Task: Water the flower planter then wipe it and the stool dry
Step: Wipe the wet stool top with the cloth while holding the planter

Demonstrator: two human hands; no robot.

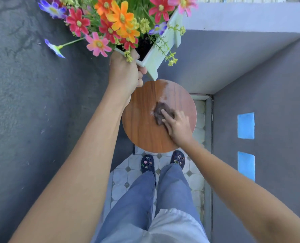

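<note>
A white planter (160,51) full of red, orange, pink and purple flowers (117,20) hangs in the air above the far edge of the stool. My left hand (125,71) grips its near corner and holds it lifted and tilted. Below it stands a round wooden stool (142,127) with a pale wet sheen on its far right part. My right hand (178,126) presses a small brown cloth (162,111) flat against the stool top, right of centre.
Grey walls close in on the left (31,102) and on the right (268,102), where two blue squares (245,125) show. A grey ledge (233,16) runs behind the planter. The tiled floor (123,178) and my feet in dark clogs lie below the stool.
</note>
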